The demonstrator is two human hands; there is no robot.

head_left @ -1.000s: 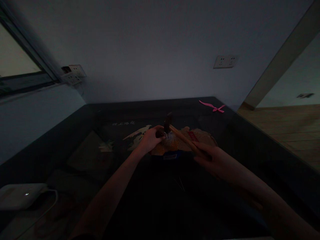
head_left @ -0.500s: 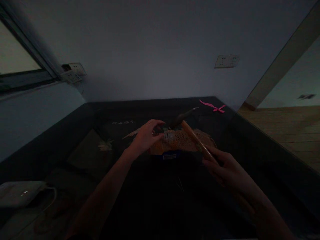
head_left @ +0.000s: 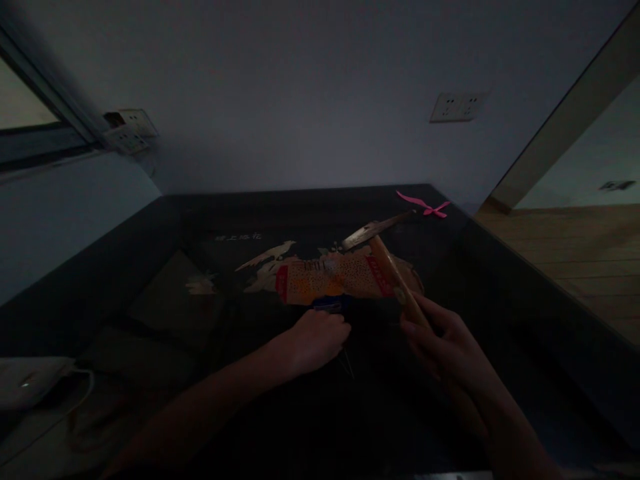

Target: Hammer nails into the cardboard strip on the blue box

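1. tool: the hammer (head_left: 386,260) is held above the worktop (head_left: 325,203), its metal head (head_left: 370,232) over the rear right part of a dotted orange panel (head_left: 330,280). contact between head and panel cannot be confirmed.
2. right hand (head_left: 443,333): fingers are wrapped around the lower wooden handle.
3. left hand (head_left: 323,337): curled low over the worktop, beside thin metal pins (head_left: 349,363) and just in front of a blue labelled item (head_left: 330,303). the fingertips are hidden; whether they pinch a pin cannot be told.
4. hammer handling: judged rigid and head-heavy, with a smooth handle. the lower handle gives leverage; a grip nearer the head should give finer control.
5. panel handling: judged light; its stiffness is unclear. the red end bands (head_left: 283,283) are the suitable holding places, away from the short dark upright marks near its rear edge, which may be pins.
6. pin handling: judged light, stiff and easily rolled; a fingertip pinch at mid-shank is suitable.
7. edges: the wall (head_left: 300,100) bounds the worktop at the rear. the right edge slants past the pink ribbon (head_left: 434,211).
8. room: lifting space above the panel appears ample; the lateral margin seems wider on the right, beyond the hammer.
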